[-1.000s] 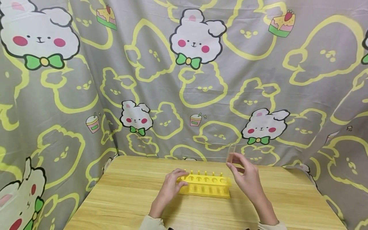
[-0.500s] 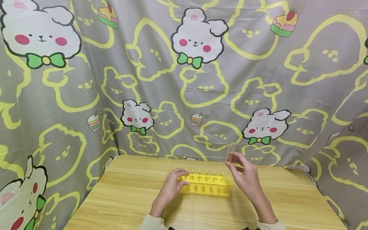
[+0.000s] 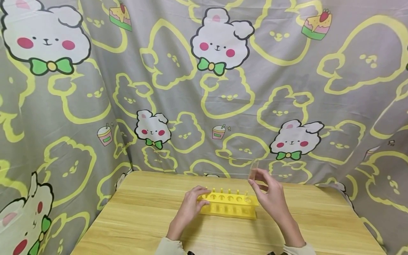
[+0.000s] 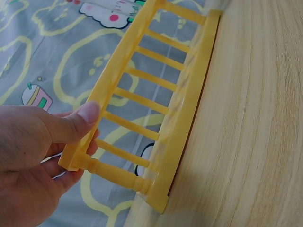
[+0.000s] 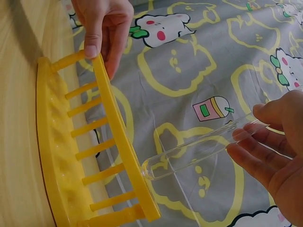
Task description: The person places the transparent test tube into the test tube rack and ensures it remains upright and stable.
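A yellow plastic test tube rack [image 3: 229,204] stands on the table, with a row of round holes and a row of pegs on top. My left hand [image 3: 192,203] holds its left end, thumb on one side of the top plate and fingers on the other, as the left wrist view also shows. In my right hand [image 3: 271,191], thumb and fingers pinch a clear glass test tube [image 5: 194,149] near its upper end. The tube's rounded bottom is at the top plate near the rack's right-end hole; whether it has entered the hole, I cannot tell.
The wooden table [image 3: 143,209] extends around the rack on all sides. Behind and beside it hangs a grey cloth [image 3: 178,99] printed with rabbits and yellow outlines, close to the table's back edge.
My right hand has moved slightly left and the tube has come down, so its lower end is now at the rack's right-end hole. My left hand keeps its hold on the rack.
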Available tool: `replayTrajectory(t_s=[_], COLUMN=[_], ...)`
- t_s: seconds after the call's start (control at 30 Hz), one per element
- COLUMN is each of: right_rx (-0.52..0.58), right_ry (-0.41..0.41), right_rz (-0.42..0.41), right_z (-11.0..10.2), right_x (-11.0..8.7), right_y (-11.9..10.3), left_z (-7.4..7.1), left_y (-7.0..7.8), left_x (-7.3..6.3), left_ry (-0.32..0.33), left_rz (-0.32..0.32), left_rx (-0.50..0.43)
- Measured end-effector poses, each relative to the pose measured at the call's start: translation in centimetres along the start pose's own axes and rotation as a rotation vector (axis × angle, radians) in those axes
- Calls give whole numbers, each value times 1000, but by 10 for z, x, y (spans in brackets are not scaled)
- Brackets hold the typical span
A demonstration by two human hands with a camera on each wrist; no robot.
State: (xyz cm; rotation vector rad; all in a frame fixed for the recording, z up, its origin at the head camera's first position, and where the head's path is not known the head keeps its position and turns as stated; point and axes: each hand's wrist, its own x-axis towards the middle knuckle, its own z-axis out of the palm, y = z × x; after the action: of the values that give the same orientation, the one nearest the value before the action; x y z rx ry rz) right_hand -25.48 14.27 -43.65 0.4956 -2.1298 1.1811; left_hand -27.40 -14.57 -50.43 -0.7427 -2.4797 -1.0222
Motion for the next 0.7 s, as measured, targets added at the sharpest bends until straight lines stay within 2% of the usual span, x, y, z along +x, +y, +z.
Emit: replayTrajectory(t_s=[0.43, 0.7], right_rx=[54, 81], right_ry=[-8, -3], right_rz=[-12, -51], right_z=[3, 8], right_x=[2, 3], right_y=[-4, -7], left_z=[1, 1], left_y=[-2, -2], left_x=[2, 1], left_ry=[-8, -15], left_rz=[-20, -24], left_rx=[-1, -3])
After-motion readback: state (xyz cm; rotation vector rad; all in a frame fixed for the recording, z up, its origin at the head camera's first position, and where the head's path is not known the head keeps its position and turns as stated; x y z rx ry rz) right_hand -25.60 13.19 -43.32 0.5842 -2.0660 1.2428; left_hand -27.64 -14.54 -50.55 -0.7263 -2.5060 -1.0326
